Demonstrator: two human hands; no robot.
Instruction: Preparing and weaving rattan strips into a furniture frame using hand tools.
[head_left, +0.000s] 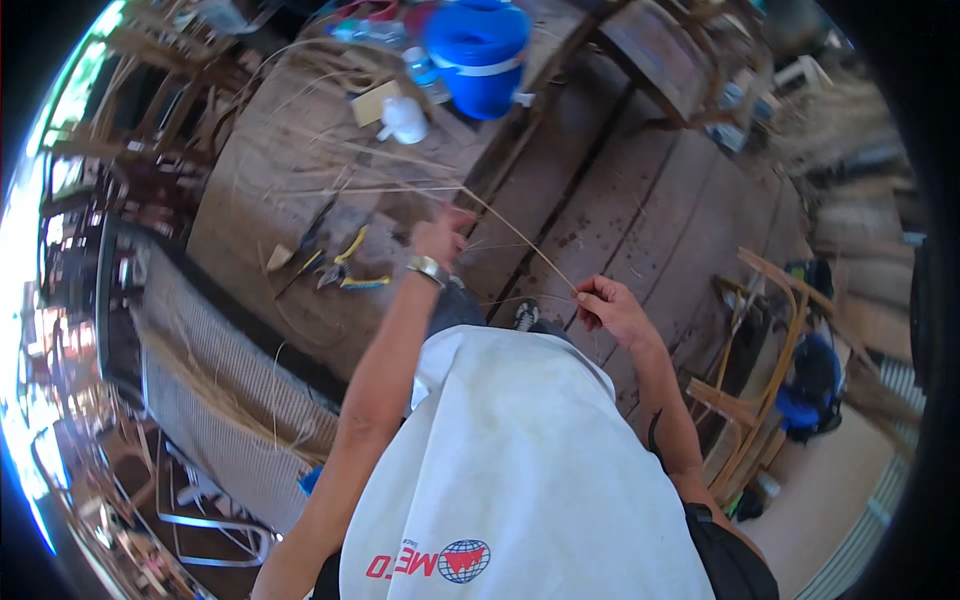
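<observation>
Both hands pinch one thin cane strand (520,238): left hand (440,237) over the desk (260,190) edge, right hand (608,308) above open floorboards (640,200).

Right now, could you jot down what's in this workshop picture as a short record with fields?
Left hand: left hand with a metal wristband, pinching one end of a thin pale cane strand
Right hand: right hand gripping the strand's other end
Floor: worn wooden planks
Tools: yellow-handled pliers lying beside the left hand
Further off: blue plastic bucket
Left side: woven cane panel
</observation>
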